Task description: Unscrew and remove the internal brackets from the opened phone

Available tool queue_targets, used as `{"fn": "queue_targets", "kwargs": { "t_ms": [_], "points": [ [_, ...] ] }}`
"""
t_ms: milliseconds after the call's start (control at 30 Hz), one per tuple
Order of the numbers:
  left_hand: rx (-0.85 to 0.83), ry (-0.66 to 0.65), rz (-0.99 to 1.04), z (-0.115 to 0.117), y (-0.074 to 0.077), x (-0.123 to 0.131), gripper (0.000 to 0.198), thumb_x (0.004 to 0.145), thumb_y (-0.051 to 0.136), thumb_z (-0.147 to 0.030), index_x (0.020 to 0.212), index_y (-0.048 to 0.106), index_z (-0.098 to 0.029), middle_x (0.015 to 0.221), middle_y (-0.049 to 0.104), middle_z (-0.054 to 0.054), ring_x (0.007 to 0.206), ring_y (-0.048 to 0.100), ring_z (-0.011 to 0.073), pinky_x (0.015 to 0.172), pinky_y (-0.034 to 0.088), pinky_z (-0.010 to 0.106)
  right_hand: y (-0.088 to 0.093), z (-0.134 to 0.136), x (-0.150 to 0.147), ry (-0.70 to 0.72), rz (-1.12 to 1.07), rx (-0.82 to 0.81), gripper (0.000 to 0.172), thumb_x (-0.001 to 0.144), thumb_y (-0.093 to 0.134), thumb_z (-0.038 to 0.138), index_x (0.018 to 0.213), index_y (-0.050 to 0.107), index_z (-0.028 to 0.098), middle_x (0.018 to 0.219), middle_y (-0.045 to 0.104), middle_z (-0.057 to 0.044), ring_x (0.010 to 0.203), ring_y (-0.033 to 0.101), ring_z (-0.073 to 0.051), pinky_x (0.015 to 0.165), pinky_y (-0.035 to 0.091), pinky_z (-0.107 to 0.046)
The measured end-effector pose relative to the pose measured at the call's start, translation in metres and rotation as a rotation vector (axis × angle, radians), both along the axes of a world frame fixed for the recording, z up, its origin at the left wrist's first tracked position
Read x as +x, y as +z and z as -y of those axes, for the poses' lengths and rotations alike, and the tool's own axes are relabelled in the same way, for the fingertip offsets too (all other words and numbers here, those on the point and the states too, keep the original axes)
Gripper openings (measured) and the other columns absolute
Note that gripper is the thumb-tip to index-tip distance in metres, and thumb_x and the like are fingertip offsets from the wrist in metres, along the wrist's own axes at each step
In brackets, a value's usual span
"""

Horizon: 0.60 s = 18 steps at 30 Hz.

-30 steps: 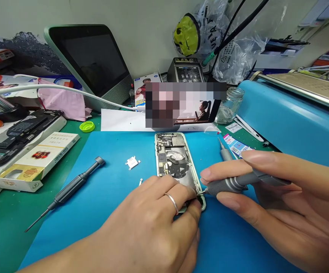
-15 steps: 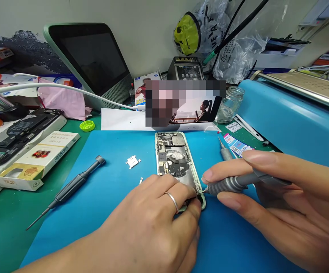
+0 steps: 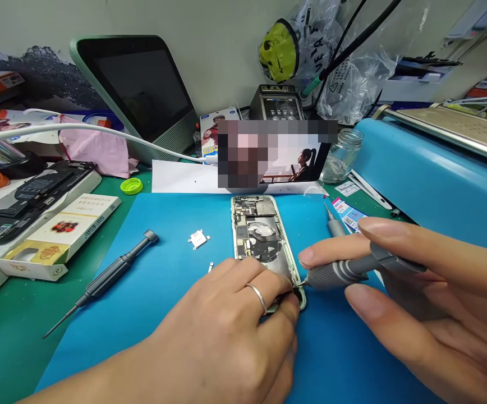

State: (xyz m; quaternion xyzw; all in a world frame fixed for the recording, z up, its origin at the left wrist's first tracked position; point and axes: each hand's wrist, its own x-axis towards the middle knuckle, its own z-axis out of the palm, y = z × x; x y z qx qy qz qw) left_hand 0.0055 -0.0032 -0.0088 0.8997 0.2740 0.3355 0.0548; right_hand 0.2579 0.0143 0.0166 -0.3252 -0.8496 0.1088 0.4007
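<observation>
An opened phone (image 3: 259,235) with bare circuitry lies lengthwise on a blue mat (image 3: 163,292). My left hand (image 3: 226,331), a ring on one finger, rests over the phone's near end with its fingertips pressed on the lower corner. My right hand (image 3: 420,297) pinches a grey screwdriver (image 3: 344,272) between thumb and fingers. The driver's tip touches the phone's near right corner, right beside my left fingertips.
A second dark screwdriver (image 3: 109,278) lies on the mat's left side, near a small metal bracket (image 3: 197,239) and a tiny part (image 3: 210,267). A third driver (image 3: 334,224) sits right of the phone. A white box (image 3: 58,235), a tablet (image 3: 138,90) and a glass jar (image 3: 342,154) stand behind.
Almost nothing has changed. Both hands stay at the phone's near right corner, and my right fingers have shifted slightly on the screwdriver.
</observation>
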Motion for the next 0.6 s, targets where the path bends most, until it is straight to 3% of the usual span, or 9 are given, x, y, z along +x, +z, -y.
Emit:
{"fn": "queue_targets", "kwargs": {
  "t_ms": [100, 300, 600],
  "points": [
    [-0.008, -0.002, -0.009, 0.0, 0.001, 0.0, 0.022, 0.104, 0.058, -0.015, 0.104, 0.079, -0.012, 0.101, 0.077, 0.013, 0.1, 0.076, 0.0242, 0.087, 0.068, 0.037, 0.002, -0.001, -0.001, 0.019, 0.017, 0.034, 0.08, 0.096, 0.071, 0.007, 0.166, 0.052, 0.038, 0.15, 0.076, 0.006, 0.118, 0.083, -0.021, 0.118, 0.063, -0.03],
    [0.002, 0.008, -0.018, 0.001, 0.002, 0.0, 0.023, 0.105, 0.056, -0.016, 0.101, 0.078, -0.013, 0.098, 0.077, 0.011, 0.097, 0.075, 0.0233, 0.087, 0.067, 0.037, 0.01, -0.008, -0.005, 0.119, 0.012, -0.015, 0.084, 0.096, 0.074, 0.009, 0.169, 0.048, 0.041, 0.146, 0.078, 0.004, 0.108, 0.082, -0.021, 0.099, 0.07, -0.032],
    [0.013, -0.006, 0.028, -0.003, -0.001, 0.003, 0.02, 0.101, 0.06, -0.013, 0.106, 0.08, -0.011, 0.099, 0.079, 0.012, 0.094, 0.076, 0.0232, 0.081, 0.069, 0.037, 0.01, -0.005, -0.001, 0.135, 0.035, 0.048, 0.086, 0.09, 0.071, 0.0, 0.168, 0.05, 0.03, 0.142, 0.079, -0.001, 0.108, 0.08, -0.02, 0.103, 0.069, -0.032]
  ]
}}
